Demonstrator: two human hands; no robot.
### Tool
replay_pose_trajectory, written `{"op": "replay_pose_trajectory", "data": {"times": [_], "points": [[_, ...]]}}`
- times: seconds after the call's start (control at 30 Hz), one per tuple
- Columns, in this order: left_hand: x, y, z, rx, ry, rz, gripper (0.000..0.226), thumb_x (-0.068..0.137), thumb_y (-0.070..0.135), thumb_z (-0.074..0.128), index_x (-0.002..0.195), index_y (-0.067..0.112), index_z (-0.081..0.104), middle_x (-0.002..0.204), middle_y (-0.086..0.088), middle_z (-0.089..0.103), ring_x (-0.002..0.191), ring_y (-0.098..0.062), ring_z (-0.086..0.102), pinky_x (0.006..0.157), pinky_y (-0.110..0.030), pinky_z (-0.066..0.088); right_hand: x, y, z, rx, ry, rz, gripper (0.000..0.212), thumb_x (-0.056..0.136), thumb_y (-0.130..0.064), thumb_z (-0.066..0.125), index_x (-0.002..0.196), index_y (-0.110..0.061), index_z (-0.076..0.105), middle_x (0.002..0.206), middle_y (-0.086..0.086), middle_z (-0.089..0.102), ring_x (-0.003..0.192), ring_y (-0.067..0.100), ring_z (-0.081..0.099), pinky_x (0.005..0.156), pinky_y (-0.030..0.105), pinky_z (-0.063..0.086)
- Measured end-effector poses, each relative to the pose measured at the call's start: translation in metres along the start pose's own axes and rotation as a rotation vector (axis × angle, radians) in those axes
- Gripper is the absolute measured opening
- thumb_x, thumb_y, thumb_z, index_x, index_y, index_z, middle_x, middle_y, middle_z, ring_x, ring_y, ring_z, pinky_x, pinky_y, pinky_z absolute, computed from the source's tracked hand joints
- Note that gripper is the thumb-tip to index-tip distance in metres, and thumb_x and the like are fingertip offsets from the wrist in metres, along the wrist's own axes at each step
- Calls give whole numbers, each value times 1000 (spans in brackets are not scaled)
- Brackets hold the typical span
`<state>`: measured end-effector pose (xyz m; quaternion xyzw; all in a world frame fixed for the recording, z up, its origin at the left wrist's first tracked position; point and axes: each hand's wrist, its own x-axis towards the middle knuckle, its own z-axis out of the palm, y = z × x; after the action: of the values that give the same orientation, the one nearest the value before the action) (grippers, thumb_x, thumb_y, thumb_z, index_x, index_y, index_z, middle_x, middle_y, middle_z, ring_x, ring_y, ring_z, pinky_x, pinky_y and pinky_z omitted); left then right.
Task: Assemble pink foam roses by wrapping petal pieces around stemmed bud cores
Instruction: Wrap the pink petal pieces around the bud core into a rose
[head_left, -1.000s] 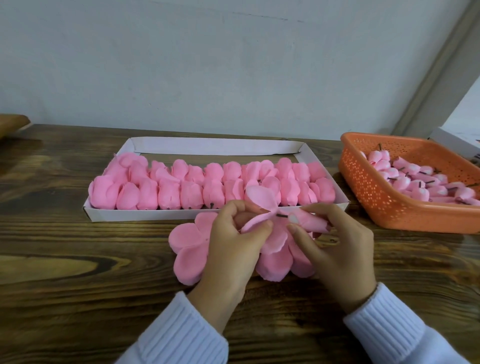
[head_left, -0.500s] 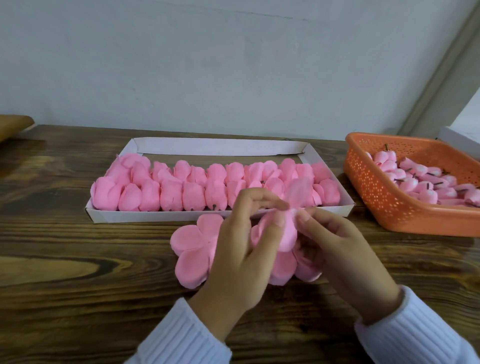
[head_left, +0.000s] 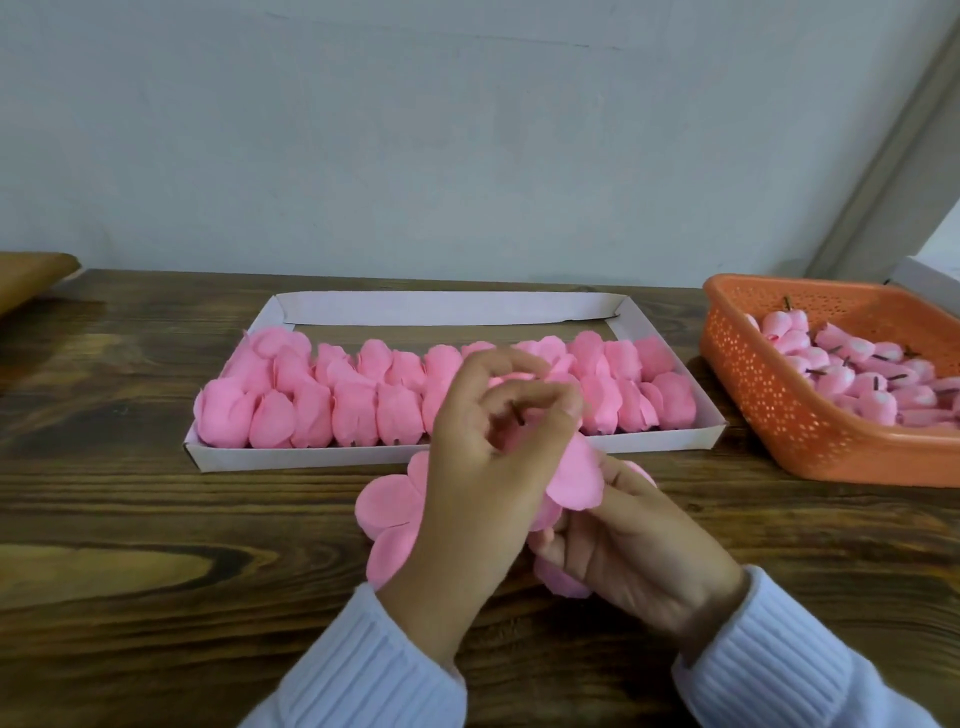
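My left hand (head_left: 483, 467) is raised in front of the box, its fingers curled round a pink rose-in-progress whose dark stem (head_left: 518, 415) pokes out between them. One loose petal (head_left: 576, 475) of that piece hangs below the fingers. Lower and to the right, my right hand (head_left: 634, 545) curls its fingers under the same petals. A flat pink petal piece (head_left: 389, 512) lies on the table beneath both hands, partly hidden.
A white cardboard box (head_left: 452, 309) holds two rows of finished pink roses (head_left: 311, 400). An orange plastic basket (head_left: 769, 415) at the right holds several stemmed bud cores (head_left: 872, 379). The dark wooden table (head_left: 130, 519) ends at a grey wall behind.
My left hand has lifted and turned, closing the petals round the bud so the stem now points toward me. My right hand has dropped lower, beneath the petals.
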<state>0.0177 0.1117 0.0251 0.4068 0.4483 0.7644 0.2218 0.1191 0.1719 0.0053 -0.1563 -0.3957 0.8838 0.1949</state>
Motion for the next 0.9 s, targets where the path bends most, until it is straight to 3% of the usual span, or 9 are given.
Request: {"op": "replay_pose_trajectory", "data": {"times": [0.07, 0.17, 0.37, 0.5, 0.63, 0.7, 0.77, 0.9], "points": [[-2, -6, 0, -50, -9, -93, 23, 70, 19, 73, 85, 33, 63, 76, 6, 69, 76, -9, 67, 66, -20, 51, 0, 3, -1, -11, -37, 3, 43, 51, -19, 95, 80, 1, 71, 62, 13, 63, 54, 16, 62, 51, 23, 52], [-7, -12, 0, -87, -24, -149, 21, 72, 14, 70, 85, 30, 63, 75, 9, 67, 73, -9, 66, 63, -24, 52, -1, 4, -1, -45, -65, 1, 40, 50, -21, 95, 77, -2, 73, 62, 10, 64, 55, 13, 62, 53, 22, 52], [-14, -12, 4, -54, -90, -133, 27, 71, 6, 67, 94, 15, 57, 75, 10, 69, 73, -2, 66, 64, -19, 53, -2, 2, -1, 18, -25, -15, 73, 51, -15, 94, 105, 12, 54, 71, 20, 53, 55, 21, 59, 49, 25, 51], [-15, -13, 4, -8, -70, -109, 25, 71, 4, 64, 92, 17, 58, 73, 12, 68, 72, 1, 65, 65, -16, 52, -4, -1, 2, 41, -130, -27, 56, 66, -11, 85, 105, 12, 53, 73, 17, 65, 63, 20, 67, 55, 25, 55], [-13, -17, -3, 2, 32, -132, 19, 70, 17, 65, 83, 31, 61, 79, 7, 67, 77, -11, 67, 67, -26, 55, -8, -10, -3, -79, -24, 32, 46, 70, -9, 72, 111, 3, 59, 88, 21, 68, 76, 26, 70, 68, 32, 59], [-12, -19, -6, -13, 74, -133, 16, 71, 19, 64, 82, 32, 61, 78, 8, 65, 75, -11, 67, 63, -24, 54, -10, -16, -3, -161, 10, 35, 37, 75, -5, 71, 110, -1, 61, 86, 23, 69, 73, 28, 71, 63, 30, 59], [-9, -21, -8, 32, 115, -98, 18, 73, 17, 61, 81, 33, 61, 76, 8, 65, 74, -9, 67, 64, -20, 52, -10, -21, -4, -305, 84, -35, 36, 76, -8, 66, 111, -2, 60, 85, 21, 70, 70, 26, 70, 59, 26, 57], [-10, -22, -10, 163, 88, -38, 24, 76, 11, 59, 87, 32, 57, 79, -1, 67, 71, -14, 67, 62, -25, 55, -9, -22, -7, -672, 362, -465, 15, 82, -10, 60, 96, -6, 63, 79, 4, 70, 68, 14, 66, 58, 22, 53]]}}
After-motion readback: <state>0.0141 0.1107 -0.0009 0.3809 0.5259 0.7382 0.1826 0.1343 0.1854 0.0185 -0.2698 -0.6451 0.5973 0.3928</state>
